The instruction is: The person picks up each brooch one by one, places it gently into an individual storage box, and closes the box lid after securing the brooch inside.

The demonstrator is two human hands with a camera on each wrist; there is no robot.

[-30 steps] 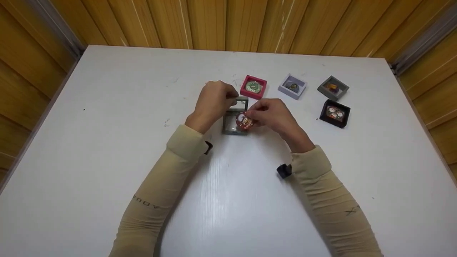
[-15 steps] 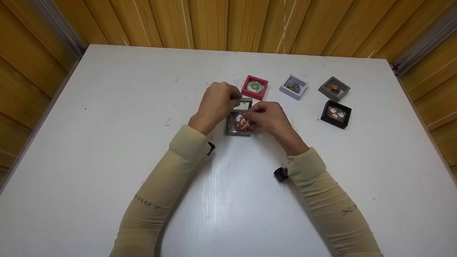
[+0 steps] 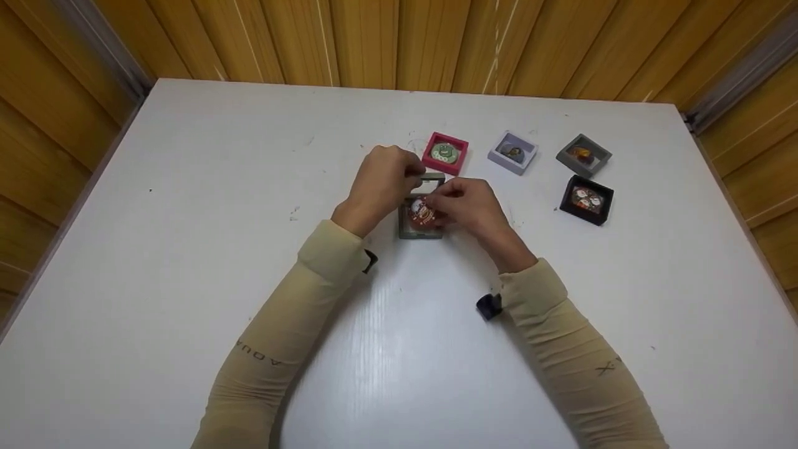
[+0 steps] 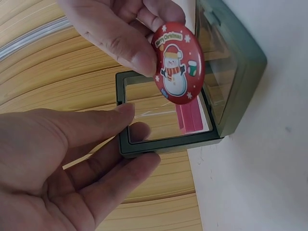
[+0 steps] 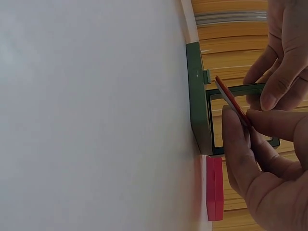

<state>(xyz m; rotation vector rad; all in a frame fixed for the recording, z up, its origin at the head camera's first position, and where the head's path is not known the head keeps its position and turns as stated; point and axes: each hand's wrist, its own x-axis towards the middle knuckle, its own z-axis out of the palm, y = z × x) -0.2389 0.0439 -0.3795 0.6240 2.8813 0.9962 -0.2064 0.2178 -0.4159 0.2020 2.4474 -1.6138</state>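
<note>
A green hinged display case [image 4: 240,72] with clear windows stands opened on the table, one half flat and the other raised. My left hand [image 3: 383,178] pinches the raised half [image 4: 168,140] at its edge between thumb and fingers. In my right hand [image 3: 471,202] a round red badge [image 4: 179,62] with a snowman and "Merry Christmas" print is pinched at its rim. The badge is tilted over the flat half of the case, apart from its window in the right wrist view. Its pale back [image 5: 226,96] faces the table side there.
Behind the hands stands a pink case [image 3: 445,153] with a green round piece inside. A lilac case [image 3: 512,152], a grey case [image 3: 583,155] and a black case [image 3: 586,199] sit to the right on the white table [image 3: 218,143].
The badge has shifted slightly left and lower over the flat half of the case. Case and left hand appear slightly further right in the view; both hands keep their grips.
</note>
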